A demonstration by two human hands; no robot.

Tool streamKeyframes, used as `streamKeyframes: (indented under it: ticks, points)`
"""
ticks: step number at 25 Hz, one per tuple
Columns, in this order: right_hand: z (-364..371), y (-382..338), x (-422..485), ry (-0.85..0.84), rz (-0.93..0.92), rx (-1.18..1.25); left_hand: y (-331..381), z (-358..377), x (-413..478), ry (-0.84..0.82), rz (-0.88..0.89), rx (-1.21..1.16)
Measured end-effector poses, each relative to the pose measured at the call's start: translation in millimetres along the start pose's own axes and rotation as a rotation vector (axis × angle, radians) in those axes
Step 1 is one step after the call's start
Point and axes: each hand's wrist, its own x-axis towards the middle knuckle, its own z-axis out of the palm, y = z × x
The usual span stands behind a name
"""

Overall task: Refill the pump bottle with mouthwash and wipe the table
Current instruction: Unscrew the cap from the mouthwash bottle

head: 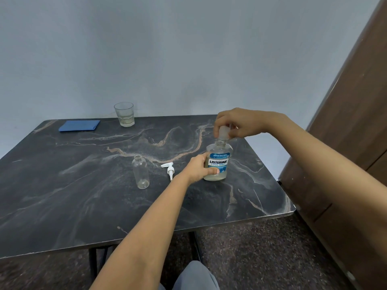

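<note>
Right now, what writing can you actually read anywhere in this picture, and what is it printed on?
"LISTERINE": on the label of the mouthwash bottle, held by the left hand.
"COOL MINT": just beneath it, on the same label.
The small print in the label's blue band above the brand is too blurred to read, as is the small mark at its lower right.
Nothing readable on the empty bottle, pump, glass or blue cloth.

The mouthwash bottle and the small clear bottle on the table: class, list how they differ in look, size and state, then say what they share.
1. The mouthwash bottle carries a blue and white label; the small clear bottle is bare.
2. The mouthwash bottle is wider; the small clear bottle is slimmer.
3. The mouthwash bottle holds pale liquid low down; the small clear bottle looks empty.
4. The left hand grips the mouthwash bottle; the small clear bottle stands untouched.

Both are transparent and upright.
</note>
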Motion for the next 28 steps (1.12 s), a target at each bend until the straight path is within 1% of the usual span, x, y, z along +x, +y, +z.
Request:
streamKeyframes:
  ticks: [1,3,4,5,6,7,8,9,11,13,17,19,20,21,23,24,25,26,27,28]
  points:
    - [0.8,3.5,-6.6,0.058,0.008,0.117,-0.8,1.1,-0.3,0.006,-0.006,-0.01]
    - [14.4,11.8,-20.6,0.267,0.085,0.447,-2.7,3.5,-1.0,0.022,-0.012,-0.023]
    - [28.5,16.3,-27.1,0.399,0.168,0.602,-3.7,4.8,-1.3,0.032,-0.012,-0.028]
    - [47.5,19.8,-32.9,0.518,0.282,0.705,-4.4,6.2,-1.5,0.044,-0.013,-0.033]
    - [69.4,21.2,-37.9,0.601,0.41,0.724,-4.5,7.8,-1.7,0.057,-0.016,-0.036]
    - [92.5,21.6,-41.7,0.632,0.53,0.664,-4.0,9.4,-2.3,0.071,-0.016,-0.037]
    - [114.0,22.0,-44.3,0.608,0.616,0.574,-3.3,11.0,-3.2,0.085,-0.012,-0.037]
    - [132.8,22.7,-44.8,0.55,0.665,0.505,-2.4,12.4,-5.0,0.098,-0.009,-0.035]
    - [159.0,24.0,-42.5,0.419,0.714,0.453,-1.5,14.3,-11.4,0.128,-0.018,-0.031]
    - [172.8,24.7,-40.0,0.338,0.736,0.424,-4.0,14.7,-20.8,0.201,-0.036,-0.035]
    - [179.5,23.1,-36.1,0.315,0.758,0.447,-13.6,15.2,-46.6,0.36,-0.002,-0.024]
    - [178.5,23.8,-36.5,0.266,0.786,0.372,-15.2,14.8,-60.2,0.426,0.041,-0.02]
    - [177.4,22.6,-36.8,0.279,0.8,0.333,-15.8,13.2,-68.2,0.473,0.082,-0.003]
    - [175.2,20.0,-36.5,0.343,0.792,0.347,-16.6,10.0,-77.1,0.534,0.139,0.024]
    - [168.7,10.7,-33.7,0.528,0.693,0.551,-20.3,-1.1,-96.9,0.699,0.268,0.102]
    - [165.5,5.5,-30.5,0.583,0.612,0.691,-23.8,-8.9,-107.6,0.806,0.323,0.155]
    - [163.6,-0.1,-26.3,0.595,0.538,0.823,-28.6,-17.7,-118.3,0.917,0.353,0.208]
    - [163.2,-5.7,-22.0,0.585,0.483,0.941,-34.3,-26.4,-127.2,1.01,0.351,0.244]
    - [164.1,-11.0,-17.8,0.575,0.448,1.036,-40.8,-35.0,-134.3,1.069,0.31,0.255]
    - [165.9,-16.2,-12.9,0.587,0.432,1.112,-47.5,-44.0,-140.0,1.088,0.236,0.24]
